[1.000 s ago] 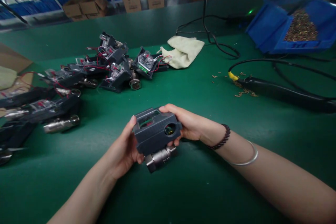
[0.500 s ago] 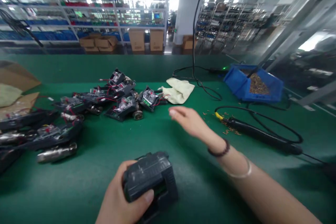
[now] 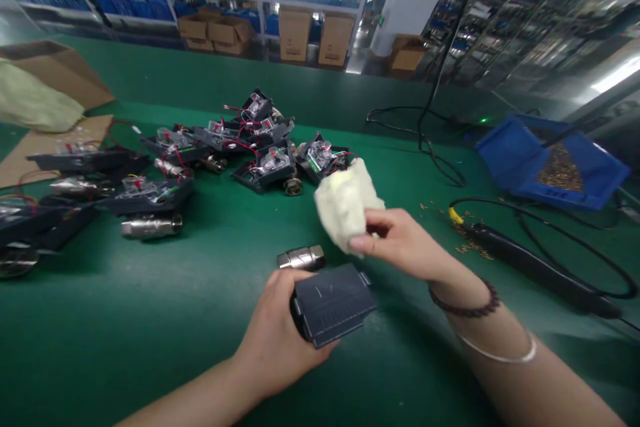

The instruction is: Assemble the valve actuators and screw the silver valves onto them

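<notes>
My left hand point(image 3: 280, 340) is closed around a dark grey plastic housing point(image 3: 333, 303) with a silver metal fitting point(image 3: 301, 257) sticking out at its far side. It holds the housing just above the green table point(image 3: 150, 320). My right hand point(image 3: 403, 243) pinches a crumpled pale yellow cloth point(image 3: 345, 203) between thumb and fingers, a little above and to the right of the housing. A dark bead bracelet and a thin bangle sit on my right wrist.
Several open units with red wires point(image 3: 260, 147) and loose metal fittings point(image 3: 150, 227) lie at the left and back. A black corded tool point(image 3: 530, 260) and scattered small brass parts lie at the right. A blue bin point(image 3: 505, 157) of brass parts stands behind them. A cardboard box point(image 3: 55, 70) is far left.
My right hand reached to the cloth at the back, took it and brought it near the housing. My left hand turned the housing over, flat side up.
</notes>
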Demonstrator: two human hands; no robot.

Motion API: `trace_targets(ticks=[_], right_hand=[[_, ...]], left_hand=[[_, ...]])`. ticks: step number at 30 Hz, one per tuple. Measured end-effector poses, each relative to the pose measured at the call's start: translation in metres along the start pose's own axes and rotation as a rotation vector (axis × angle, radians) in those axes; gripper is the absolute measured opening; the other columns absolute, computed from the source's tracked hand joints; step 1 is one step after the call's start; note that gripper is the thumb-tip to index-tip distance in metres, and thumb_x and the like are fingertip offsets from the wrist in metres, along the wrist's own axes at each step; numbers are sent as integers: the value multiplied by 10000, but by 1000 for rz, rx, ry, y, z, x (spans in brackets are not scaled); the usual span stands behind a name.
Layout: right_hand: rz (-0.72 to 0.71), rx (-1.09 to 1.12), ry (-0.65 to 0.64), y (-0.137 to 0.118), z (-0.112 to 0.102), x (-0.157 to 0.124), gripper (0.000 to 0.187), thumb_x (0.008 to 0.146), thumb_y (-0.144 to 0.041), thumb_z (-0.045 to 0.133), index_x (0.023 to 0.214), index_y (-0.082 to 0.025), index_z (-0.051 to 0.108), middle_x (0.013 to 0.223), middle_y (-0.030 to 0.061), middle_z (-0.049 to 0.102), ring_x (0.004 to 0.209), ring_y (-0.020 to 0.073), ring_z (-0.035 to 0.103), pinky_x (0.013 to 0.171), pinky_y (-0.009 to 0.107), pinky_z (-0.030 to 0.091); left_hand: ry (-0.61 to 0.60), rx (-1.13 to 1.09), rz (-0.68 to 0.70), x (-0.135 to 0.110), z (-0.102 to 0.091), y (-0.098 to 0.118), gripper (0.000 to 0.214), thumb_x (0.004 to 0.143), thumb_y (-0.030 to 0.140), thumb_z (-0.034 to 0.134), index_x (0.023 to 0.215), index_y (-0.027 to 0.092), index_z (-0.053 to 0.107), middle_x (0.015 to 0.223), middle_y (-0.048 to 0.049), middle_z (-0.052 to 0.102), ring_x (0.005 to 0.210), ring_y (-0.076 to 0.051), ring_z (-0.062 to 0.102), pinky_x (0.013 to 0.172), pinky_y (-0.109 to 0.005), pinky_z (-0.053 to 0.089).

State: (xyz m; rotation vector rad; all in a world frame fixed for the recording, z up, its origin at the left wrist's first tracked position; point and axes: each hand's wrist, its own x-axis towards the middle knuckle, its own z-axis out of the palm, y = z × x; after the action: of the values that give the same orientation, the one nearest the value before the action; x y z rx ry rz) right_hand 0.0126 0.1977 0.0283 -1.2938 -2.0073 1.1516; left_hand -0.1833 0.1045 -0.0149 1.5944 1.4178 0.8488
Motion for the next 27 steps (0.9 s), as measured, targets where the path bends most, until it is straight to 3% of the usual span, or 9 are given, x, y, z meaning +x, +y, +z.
trace_targets(ticks=[2, 4, 8, 11, 15, 18, 21, 24, 27], right_hand=[[-226, -50, -212, -18, 16, -13, 93, 806, -228, 692, 732, -176, 672, 762, 19, 671, 753, 168, 591, 716, 290, 449], [-319, -131, -282, -29, 28, -16, 77, 803, -136, 683, 733, -169, 678, 769, 24, 673, 775, 162, 584, 740, 287, 429], [-210, -302, -344, -32, 24, -13, 118, 765, -79, 692, 679, -150, 652, 723, 19, 632, 754, 157, 554, 702, 272, 398], [-136, -388, -300, -33, 20, -15, 115, 749, -86, 702, 672, -147, 641, 710, 21, 621, 745, 168, 547, 689, 282, 385], [-223, -307, -283, -39, 34, -16, 100, 762, -109, 697, 692, -166, 655, 745, 26, 646, 767, 169, 575, 695, 269, 420], [-198, -315, -152, -32, 25, -5, 137, 733, -96, 697, 629, -167, 642, 697, 17, 633, 714, 153, 576, 688, 262, 438], [-105, -333, 149, -14, -15, 13, 145, 784, -192, 633, 647, -148, 639, 689, 44, 634, 727, 182, 603, 733, 328, 481], [-78, -298, 437, -6, -51, 20, 285, 878, -272, 440, 1042, -146, 637, 1192, 142, 625, 1091, 269, 605, 861, 409, 498], [-148, -311, 445, -18, -47, -4, 540, 796, -241, 540, 1326, -166, 465, 1484, 166, 398, 1328, 305, 446, 987, 412, 464]], left_hand=[[-26, 4, -8, 0, 3, -1, 399, 575, 269, 764, 946, 229, 624, 955, -82, 664, 990, -339, 610, 875, -480, 492], [-65, -1, 9, 0, 5, -1, 326, 630, 285, 732, 945, 255, 656, 948, -76, 681, 1079, -360, 588, 954, -482, 460], [-76, -5, 98, 1, 5, 0, 408, 679, 273, 688, 1085, 269, 654, 1041, -67, 693, 1213, -349, 525, 1068, -486, 380], [-51, 53, 159, 3, 4, 2, 501, 656, 272, 701, 1149, 230, 624, 1072, -89, 686, 1205, -356, 531, 1101, -530, 324], [-46, 44, 133, 2, 4, 4, 395, 655, 252, 687, 1046, 241, 636, 995, -77, 690, 1131, -342, 577, 1048, -498, 395], [-15, 30, 52, -1, 4, 2, 381, 620, 274, 730, 977, 213, 612, 940, -80, 661, 994, -326, 623, 959, -499, 459], [27, 27, 3, -2, 3, 0, 458, 541, 244, 773, 952, 182, 580, 971, -89, 629, 943, -302, 622, 871, -480, 498], [64, 1, 4, -1, 5, -3, 477, 504, 210, 784, 935, 192, 579, 978, -61, 625, 960, -290, 610, 862, -449, 494], [126, -86, 32, -2, 7, -8, 448, 504, 241, 814, 899, 212, 605, 942, -42, 633, 927, -307, 616, 861, -443, 484]])
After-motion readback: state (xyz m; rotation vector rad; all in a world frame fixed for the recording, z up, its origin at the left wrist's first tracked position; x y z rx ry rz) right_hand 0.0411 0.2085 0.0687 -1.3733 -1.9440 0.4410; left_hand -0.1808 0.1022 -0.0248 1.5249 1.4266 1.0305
